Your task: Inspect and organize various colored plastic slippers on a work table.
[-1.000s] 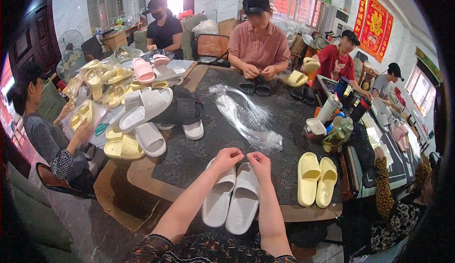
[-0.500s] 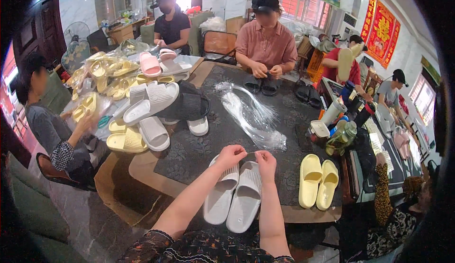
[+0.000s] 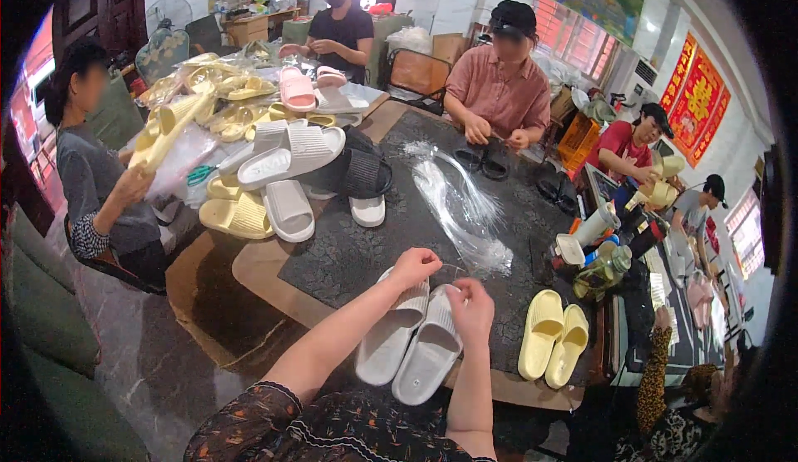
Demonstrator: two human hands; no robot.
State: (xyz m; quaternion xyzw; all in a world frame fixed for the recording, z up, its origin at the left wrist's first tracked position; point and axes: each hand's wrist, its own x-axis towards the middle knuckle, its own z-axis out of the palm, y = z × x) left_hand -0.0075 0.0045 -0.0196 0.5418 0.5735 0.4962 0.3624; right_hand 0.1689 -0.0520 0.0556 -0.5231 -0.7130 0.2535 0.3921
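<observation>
Clear bags (image 3: pixel 465 212) mid-table; red wall signs (image 3: pixel 697 96).

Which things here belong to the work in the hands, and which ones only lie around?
In hand:
- left hand and right hand, both at the top ends of the pair of white slippers

Lying about:
- pair of yellow slippers
- clear plastic bags
- slipper pile
- bottles

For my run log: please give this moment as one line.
left hand | right hand | both over pale grey slippers | dark table
</observation>
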